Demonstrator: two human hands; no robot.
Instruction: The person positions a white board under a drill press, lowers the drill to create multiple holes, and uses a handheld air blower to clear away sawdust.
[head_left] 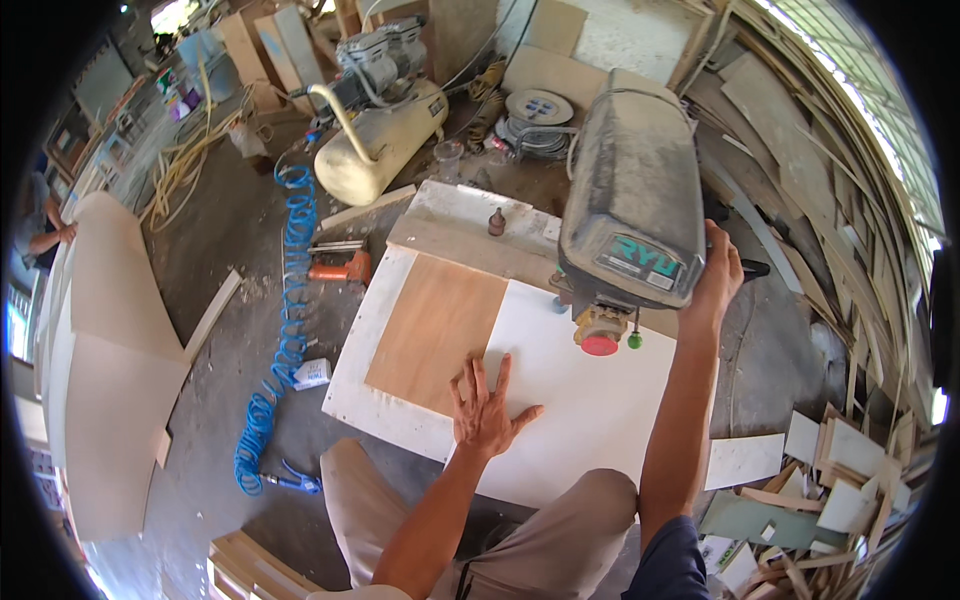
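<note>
My left hand (487, 405) lies flat with fingers spread on a white board (590, 400), just beside a brown plywood square (435, 330) resting on the same white surface. My right hand (718, 275) reaches up to the right side of a dusty grey drill press head (633, 195) and grips a dark handle there. Under the head hang a red round button (600, 345) and a small green knob (635, 341). My knees show below the board.
A cream air compressor tank (380, 145) and a coiled blue air hose (290, 320) lie on the concrete floor at left. An orange power tool (340, 268) sits near the board. Large pale boards (110, 350) stand far left; wood offcuts (830, 490) pile at right.
</note>
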